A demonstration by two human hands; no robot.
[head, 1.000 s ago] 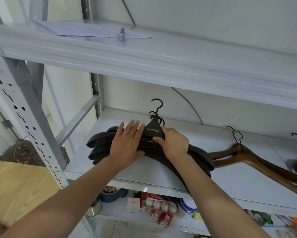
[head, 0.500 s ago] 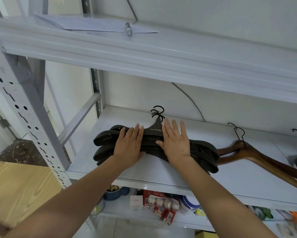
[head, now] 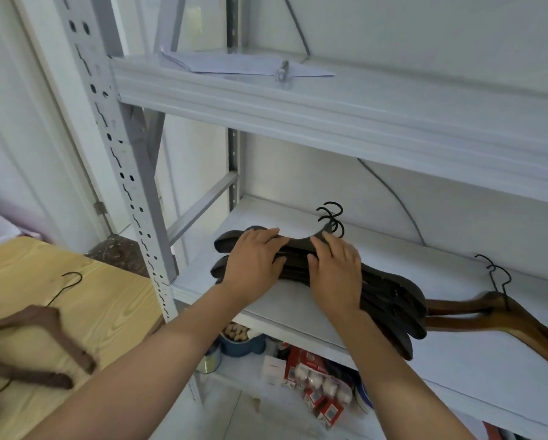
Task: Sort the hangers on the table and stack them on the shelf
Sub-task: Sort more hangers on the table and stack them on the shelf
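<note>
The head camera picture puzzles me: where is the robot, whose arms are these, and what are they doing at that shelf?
There is no robot here. A person wears a camera on the head that looks forward and down, so the two bare arms coming up from the bottom are the person's own. The left hand and the right hand lie side by side on a stack of dark hangers on the white shelf. The fingers are laid over the stack and are not lifting it. Further right on that shelf lie brown wooden hangers. At lower left is a wooden table with more hangers on it. Papers lie on the shelf above, and small boxes sit on the one below.
</note>
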